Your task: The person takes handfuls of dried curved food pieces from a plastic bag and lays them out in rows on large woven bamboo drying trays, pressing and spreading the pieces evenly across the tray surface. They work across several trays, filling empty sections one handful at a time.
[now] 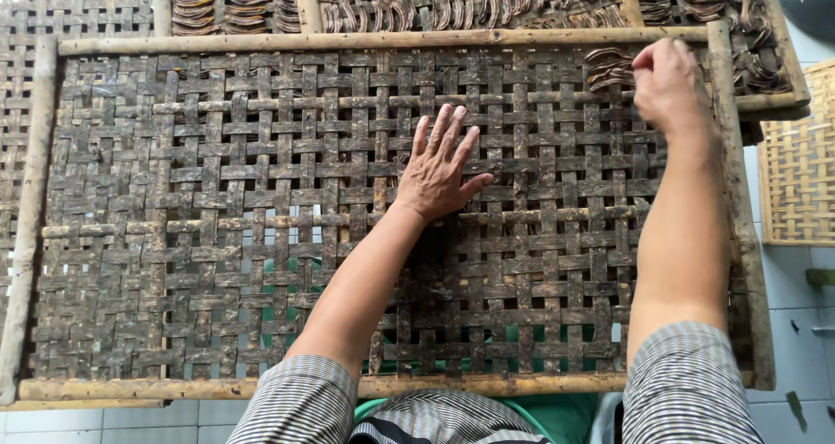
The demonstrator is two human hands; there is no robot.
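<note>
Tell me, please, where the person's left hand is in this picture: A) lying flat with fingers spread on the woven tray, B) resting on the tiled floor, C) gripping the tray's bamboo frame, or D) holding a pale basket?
A: the left hand lies palm down, fingers spread, on the dark woven tray, while the right hand reaches the curled brown pieces at the far corner.

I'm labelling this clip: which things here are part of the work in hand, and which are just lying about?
In hand:
- dark woven bamboo tray, left hand flat on it
- curved brown strips at its far corner, right hand on them

Lying about:
- filled tray of brown strips behind
- pale woven basket
- white tiled floor
</note>
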